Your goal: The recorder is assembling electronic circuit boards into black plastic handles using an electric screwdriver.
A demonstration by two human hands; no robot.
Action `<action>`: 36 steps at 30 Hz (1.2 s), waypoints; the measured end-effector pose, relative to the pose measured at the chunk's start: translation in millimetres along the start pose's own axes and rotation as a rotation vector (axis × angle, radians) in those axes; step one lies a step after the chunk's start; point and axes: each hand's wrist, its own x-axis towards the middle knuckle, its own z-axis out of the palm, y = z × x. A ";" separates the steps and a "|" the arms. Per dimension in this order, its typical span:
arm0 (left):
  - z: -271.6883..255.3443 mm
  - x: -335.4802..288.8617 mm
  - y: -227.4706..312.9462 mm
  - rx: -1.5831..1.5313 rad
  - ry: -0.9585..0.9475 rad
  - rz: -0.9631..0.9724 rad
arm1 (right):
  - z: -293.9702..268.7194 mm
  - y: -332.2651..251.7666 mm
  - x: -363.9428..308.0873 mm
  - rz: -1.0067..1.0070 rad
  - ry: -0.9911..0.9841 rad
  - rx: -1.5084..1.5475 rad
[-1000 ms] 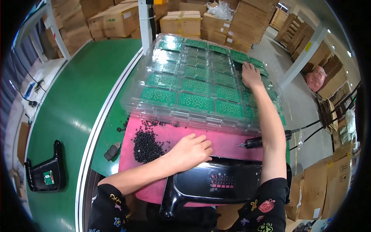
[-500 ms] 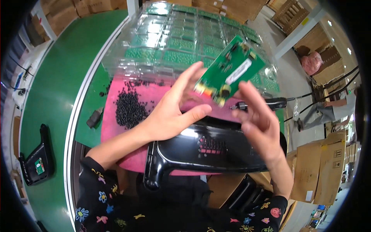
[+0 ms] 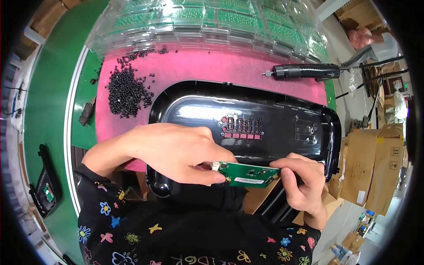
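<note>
Between my two hands is a green circuit board (image 3: pixel 251 173) with a white label strip and small connectors at its ends. My left hand (image 3: pixel 181 152) pinches its left end between thumb and fingers. Its right end is gripped by my right hand (image 3: pixel 302 179). The board is held tilted over the near edge of a glossy black plastic housing (image 3: pixel 198 115), which lies inner side up on a pink mat (image 3: pixel 185 62). Digit-shaped cutouts and a row of slots open through the housing's middle.
Many small black screws (image 3: pixel 126 92) lie heaped on the mat's left. An electric screwdriver (image 3: pixel 304 71) rests at the far right. Clear trays of green boards (image 3: pixel 190 17) are stacked behind. Another black housing (image 3: pixel 44 190) with a board sits on the left green surface. Cardboard boxes (image 3: pixel 371 163) stand right.
The circuit board has come down and nearer to me, turning from steeply raised to roughly level. My left hand has taken hold of its left end, and my right hand grips the right end.
</note>
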 end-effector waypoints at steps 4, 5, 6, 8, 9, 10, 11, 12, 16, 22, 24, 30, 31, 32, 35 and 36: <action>-0.1 -0.7 -2.1 0.079 0.408 0.146 | 1.8 1.3 -14.0 0.304 0.103 0.322; -4.5 -1.7 1.2 -0.012 0.410 0.077 | -0.4 0.5 -13.4 0.371 0.124 0.402; -5.7 -2.0 -0.1 0.031 0.431 0.096 | 0.6 4.2 -14.5 0.380 0.143 0.466; -5.1 -1.7 -5.4 0.072 0.451 0.121 | 0.2 15.0 -17.5 0.392 0.165 0.525; -2.8 -1.8 -9.6 0.165 0.487 0.136 | -2.2 20.5 -18.7 0.380 0.107 0.612; -1.6 -2.4 -12.0 0.260 0.523 0.151 | -4.1 23.7 -18.1 0.366 0.048 0.699; -3.5 -3.6 -11.8 0.257 0.522 0.151 | -3.0 22.5 -13.2 0.369 0.048 0.699; -7.3 -4.6 -12.6 0.280 0.517 0.104 | 0.3 20.5 -5.4 0.345 0.037 0.619; -13.2 -4.4 -16.4 0.394 0.544 -0.032 | 5.0 42.4 15.9 0.191 0.016 0.241; -10.5 -1.8 -25.8 0.554 0.585 -0.186 | 13.9 53.9 39.8 0.140 0.013 -0.065; -9.2 -1.1 -26.8 0.582 0.588 -0.176 | 15.7 54.8 39.2 0.148 0.014 -0.102; -10.8 0.9 -24.6 0.602 0.552 -0.221 | 15.3 56.7 42.4 0.161 -0.002 -0.132; -9.1 1.0 -25.0 0.621 0.560 -0.212 | 15.7 56.7 41.4 0.160 -0.002 -0.130; -7.7 1.2 -24.5 0.621 0.559 -0.214 | 16.4 56.8 40.4 0.155 0.001 -0.134; -6.0 2.1 -22.9 0.622 0.556 -0.224 | 16.0 57.1 38.9 0.147 0.003 -0.139; -6.1 2.6 -23.3 0.624 0.560 -0.219 | 15.7 57.6 39.4 0.143 0.003 -0.144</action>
